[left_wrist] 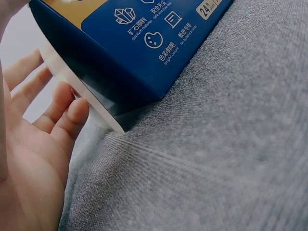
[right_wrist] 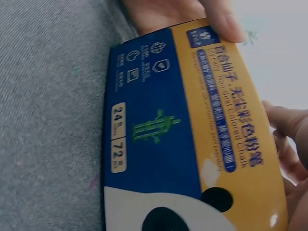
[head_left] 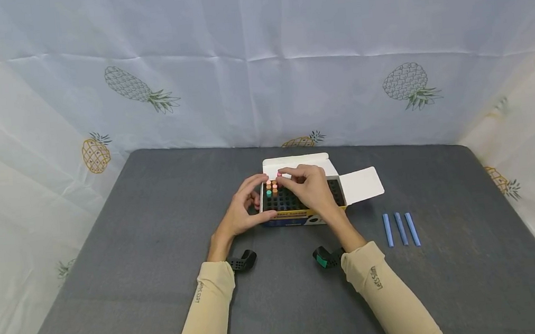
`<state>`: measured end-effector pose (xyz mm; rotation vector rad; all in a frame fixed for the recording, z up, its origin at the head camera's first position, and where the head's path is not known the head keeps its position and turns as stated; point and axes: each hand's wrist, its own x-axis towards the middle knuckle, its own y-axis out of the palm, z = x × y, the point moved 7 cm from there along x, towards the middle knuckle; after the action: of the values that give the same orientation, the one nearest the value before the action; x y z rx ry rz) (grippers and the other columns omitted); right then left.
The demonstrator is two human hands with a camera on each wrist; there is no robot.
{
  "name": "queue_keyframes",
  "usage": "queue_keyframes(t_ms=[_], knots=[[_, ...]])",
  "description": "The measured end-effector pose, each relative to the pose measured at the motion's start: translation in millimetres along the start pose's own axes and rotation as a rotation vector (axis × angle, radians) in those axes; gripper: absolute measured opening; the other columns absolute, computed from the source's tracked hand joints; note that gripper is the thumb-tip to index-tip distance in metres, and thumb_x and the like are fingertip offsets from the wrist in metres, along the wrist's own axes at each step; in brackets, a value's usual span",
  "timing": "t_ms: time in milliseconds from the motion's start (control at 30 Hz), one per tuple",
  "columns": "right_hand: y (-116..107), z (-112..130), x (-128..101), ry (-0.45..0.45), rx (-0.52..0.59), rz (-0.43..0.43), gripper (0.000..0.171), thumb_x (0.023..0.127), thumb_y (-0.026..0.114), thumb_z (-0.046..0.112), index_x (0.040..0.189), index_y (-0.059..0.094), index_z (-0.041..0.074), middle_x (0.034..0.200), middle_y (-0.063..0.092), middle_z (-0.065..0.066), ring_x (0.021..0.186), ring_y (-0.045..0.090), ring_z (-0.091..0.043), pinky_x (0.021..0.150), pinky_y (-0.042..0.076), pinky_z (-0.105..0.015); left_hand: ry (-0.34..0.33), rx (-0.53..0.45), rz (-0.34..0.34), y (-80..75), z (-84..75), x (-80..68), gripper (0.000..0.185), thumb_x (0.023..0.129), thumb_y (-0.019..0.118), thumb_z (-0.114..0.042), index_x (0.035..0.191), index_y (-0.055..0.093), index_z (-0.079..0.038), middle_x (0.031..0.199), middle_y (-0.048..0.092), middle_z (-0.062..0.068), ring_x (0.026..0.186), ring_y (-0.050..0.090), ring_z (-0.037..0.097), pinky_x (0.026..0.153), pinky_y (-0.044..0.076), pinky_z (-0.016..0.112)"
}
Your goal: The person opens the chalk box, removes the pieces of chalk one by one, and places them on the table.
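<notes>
A blue and yellow chalk box [head_left: 296, 220] stands on the table with its white lid raised at the back. My left hand [head_left: 240, 212] grips the box's left end, thumb at the front edge and index finger toward the back. In the left wrist view, other fingers [left_wrist: 70, 103] of that hand bend beside a pale end flap. Over the box's left half, my right hand [head_left: 314, 187] pinches a pink chalk stick [head_left: 280, 175] between thumb and index finger. Several orange, pink and green chalks [head_left: 271, 188] stand upright in the dark holed insert [head_left: 289, 202], at its left.
Three blue chalk sticks [head_left: 401, 228] lie side by side on the grey table [head_left: 115, 286], right of the box. A white side flap [head_left: 362, 185] sticks out from the box's right end. Behind the table hangs a pineapple-print cloth [head_left: 261, 93].
</notes>
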<state>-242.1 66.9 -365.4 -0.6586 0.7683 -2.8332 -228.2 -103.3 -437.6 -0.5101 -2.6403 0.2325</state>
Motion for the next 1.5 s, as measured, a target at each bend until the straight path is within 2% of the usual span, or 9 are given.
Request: queue_keyframes(t_ms=[300,533,700,767,867,967,1200,1400,1500], knots=[[-16,15,-1,-0.063,0.073,-0.086,0.02,0.091,0.078,0.01,0.109,0.08,0.002,0.061,0.056,-0.01,0.053,0.04,-0.01,0.056,0.034,-0.025,0.008,0.005,-0.001,1.1,-0.2,-1.3,0.081,0.086,0.084,-0.031,0.15,0.046,0.001,0.155,0.04,0.017,0.074,0.044,0.025,0.07,0.042,0.027],[-33,28,-10,-0.069,0.122,-0.097,0.02,0.09,0.079,0.01,0.108,0.081,0.003,0.064,0.057,-0.009,0.056,0.044,-0.01,0.051,0.033,-0.022,0.011,0.017,0.003,0.5,-1.1,-2.3,0.077,0.086,0.083,-0.017,0.151,0.046,0.002,0.156,0.039,0.018,0.074,0.043,0.025,0.07,0.042,0.03],[-48,32,-19,-0.057,0.139,-0.096,0.017,0.09,0.079,0.009,0.106,0.081,0.004,0.064,0.055,-0.006,0.057,0.043,-0.012,0.049,0.033,-0.021,0.004,0.029,0.002,0.3,0.9,-2.4,0.082,0.087,0.083,-0.034,0.152,0.046,-0.002,0.157,0.039,0.016,0.074,0.044,0.019,0.07,0.041,0.026],[-55,33,-23,-0.058,0.125,-0.098,0.016,0.09,0.079,0.009,0.105,0.082,0.006,0.065,0.053,-0.004,0.057,0.043,-0.012,0.049,0.033,-0.022,0.003,0.033,0.001,0.3,0.9,-2.4,0.08,0.087,0.083,-0.031,0.152,0.046,-0.002,0.157,0.038,0.016,0.074,0.044,0.019,0.07,0.041,0.026],[-65,35,-29,-0.063,0.109,-0.098,0.015,0.09,0.079,0.008,0.104,0.082,0.006,0.065,0.051,-0.001,0.056,0.041,-0.012,0.048,0.033,-0.022,-0.004,0.034,0.005,0.5,-0.2,-2.2,0.076,0.085,0.082,-0.009,0.152,0.046,-0.004,0.158,0.038,0.017,0.074,0.044,0.024,0.07,0.042,0.03],[-78,37,-36,-0.07,0.087,-0.1,0.015,0.089,0.079,0.005,0.104,0.082,0.005,0.065,0.051,0.0,0.056,0.042,-0.011,0.047,0.033,-0.023,-0.012,0.036,0.009,1.1,-0.8,-1.8,0.078,0.083,0.08,0.002,0.152,0.045,-0.003,0.158,0.037,0.017,0.074,0.043,0.029,0.07,0.041,0.033],[-108,39,-50,-0.052,0.031,-0.131,0.014,0.086,0.08,0.002,0.099,0.083,0.007,0.065,0.053,0.005,0.058,0.044,-0.009,0.046,0.034,-0.024,-0.023,0.057,0.008,0.8,-6.9,0.0,0.082,0.079,0.077,0.012,0.152,0.041,0.007,0.159,0.032,0.027,0.075,0.041,0.042,0.07,0.04,0.044],[-132,36,-64,-0.043,-0.016,-0.14,0.016,0.084,0.081,-0.002,0.097,0.083,0.007,0.065,0.052,0.007,0.057,0.041,-0.008,0.047,0.032,-0.026,-0.024,0.042,0.026,1.8,-38.2,0.6,0.074,0.082,0.076,0.01,0.147,0.042,0.014,0.154,0.034,0.034,0.076,0.041,0.045,0.071,0.04,0.046],[-145,33,-73,-0.054,-0.028,-0.158,0.018,0.08,0.081,-0.007,0.096,0.082,0.003,0.065,0.052,0.009,0.056,0.04,-0.007,0.048,0.032,-0.026,-0.029,0.036,0.029,2.8,-42.1,0.9,0.073,0.082,0.075,0.01,0.147,0.042,0.015,0.154,0.034,0.034,0.077,0.041,0.046,0.071,0.041,0.047]])
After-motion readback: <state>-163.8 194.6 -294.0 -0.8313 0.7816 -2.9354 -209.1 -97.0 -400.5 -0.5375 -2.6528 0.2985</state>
